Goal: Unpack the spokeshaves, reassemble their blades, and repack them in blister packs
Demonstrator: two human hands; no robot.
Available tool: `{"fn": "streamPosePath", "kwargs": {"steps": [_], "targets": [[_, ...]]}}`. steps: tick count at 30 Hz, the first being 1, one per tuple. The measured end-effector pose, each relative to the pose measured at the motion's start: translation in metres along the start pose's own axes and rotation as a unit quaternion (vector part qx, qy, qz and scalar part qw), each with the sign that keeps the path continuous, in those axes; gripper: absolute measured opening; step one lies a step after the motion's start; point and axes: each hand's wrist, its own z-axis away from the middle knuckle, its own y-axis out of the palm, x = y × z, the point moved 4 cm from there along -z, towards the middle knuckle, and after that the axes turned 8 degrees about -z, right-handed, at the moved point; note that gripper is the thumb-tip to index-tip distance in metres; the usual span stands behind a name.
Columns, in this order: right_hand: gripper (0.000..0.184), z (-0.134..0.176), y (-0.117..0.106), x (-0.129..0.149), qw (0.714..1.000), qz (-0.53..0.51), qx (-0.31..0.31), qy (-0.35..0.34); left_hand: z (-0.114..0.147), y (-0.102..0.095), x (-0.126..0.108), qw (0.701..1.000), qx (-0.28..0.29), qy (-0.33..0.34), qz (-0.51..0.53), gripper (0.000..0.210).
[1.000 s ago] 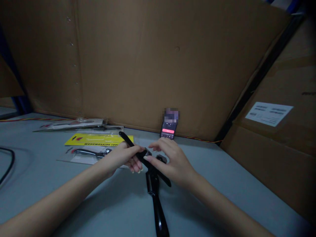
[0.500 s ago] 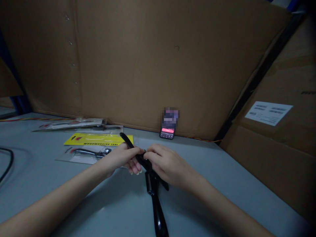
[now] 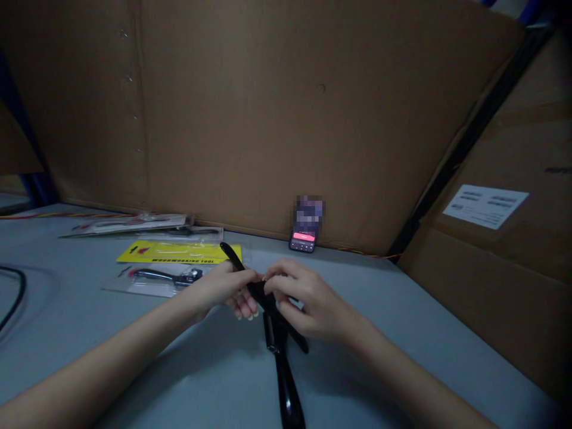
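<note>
A slim black two-handled spokeshave [image 3: 231, 256] slants across in front of me. My left hand [image 3: 232, 289] is closed on it, thumb on top and fingers curled below. My right hand [image 3: 308, 301] is bent over its middle, fingertips pinched at the centre. Any small part between those fingertips is hidden. Below them a second black spokeshave [image 3: 289, 387] lies on the grey table [image 3: 214, 369], one glossy handle pointing toward me. Its upper part is covered by the held tool and my right hand.
Behind my left hand lie a packaged spokeshave [image 3: 165, 275], a yellow printed card [image 3: 174, 252] and a stack of clear packs [image 3: 129, 225]. A phone [image 3: 304, 229] leans on the cardboard wall [image 3: 250, 131]. A black cable [image 3: 20, 292] loops at left; a labelled carton [image 3: 500, 256] stands right.
My right hand's fingers have lifted and spread slightly at the spokeshave's middle. The held spokeshave has shifted very slightly down and to the right; my left hand keeps its hold.
</note>
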Motion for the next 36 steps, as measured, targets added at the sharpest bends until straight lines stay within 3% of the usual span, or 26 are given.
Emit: {"fn": "streamPosePath", "kwargs": {"steps": [3, 10, 14, 19, 28, 33, 36], "targets": [[0.022, 0.000, 0.000, -0.004, 0.999, -0.036, -0.016, 0.009, 0.000, -0.001, 0.000, 1.000, -0.008, 0.001, 0.004, 0.028], [0.017, 0.001, 0.008, -0.009, 0.996, 0.090, 0.000, -0.015, 0.000, 0.000, 0.000, 1.000, 0.000, 0.003, 0.009, 0.027], [0.019, 0.001, 0.006, -0.003, 0.993, 0.111, 0.023, -0.029, 0.000, 0.000, -0.001, 1.000, 0.007, -0.002, 0.005, 0.028], [0.019, -0.001, 0.006, 0.000, 0.994, 0.084, 0.069, 0.008, -0.001, -0.001, 0.001, 1.000, 0.009, -0.009, -0.008, 0.026], [0.017, 0.000, 0.003, 0.001, 1.000, -0.016, 0.000, 0.014, 0.000, 0.000, 0.001, 1.000, 0.006, -0.005, -0.006, 0.030], [0.011, -0.001, 0.000, -0.002, 0.992, 0.015, -0.058, 0.111, -0.001, 0.000, 0.001, 1.000, -0.002, -0.006, -0.009, 0.032], [0.015, 0.000, 0.002, -0.004, 0.984, 0.052, -0.049, 0.163, -0.001, 0.000, 0.001, 1.000, 0.004, 0.002, -0.004, 0.029]]}}
